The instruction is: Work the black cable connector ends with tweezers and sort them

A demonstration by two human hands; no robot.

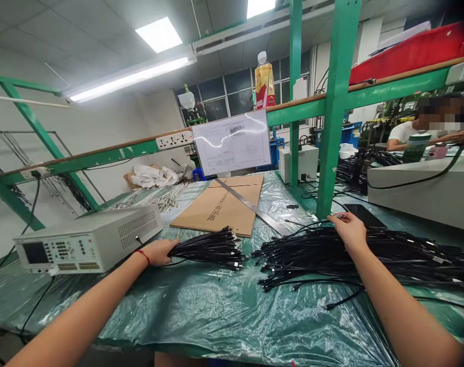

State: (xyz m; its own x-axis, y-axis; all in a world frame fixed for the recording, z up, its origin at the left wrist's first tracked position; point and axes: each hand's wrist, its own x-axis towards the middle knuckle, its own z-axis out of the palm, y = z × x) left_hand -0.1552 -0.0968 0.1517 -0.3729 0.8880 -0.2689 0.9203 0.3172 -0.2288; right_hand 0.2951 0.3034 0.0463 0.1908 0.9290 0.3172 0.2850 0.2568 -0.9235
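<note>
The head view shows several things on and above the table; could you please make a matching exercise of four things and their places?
Things:
1. Left hand
2. Metal ruler
3. Bottle
4. Instrument with a dark screen

Places:
A. standing on the green-framed shelf
B. at the far left of the table
C. at one end of the smaller black cable bundle
D. lying across the cardboard

Pairs: 1-C, 2-D, 3-A, 4-B.

Bright ceiling lights (159, 34), glare on plastic sheeting (201, 306), stretched edges, dark upper-right corner
</note>
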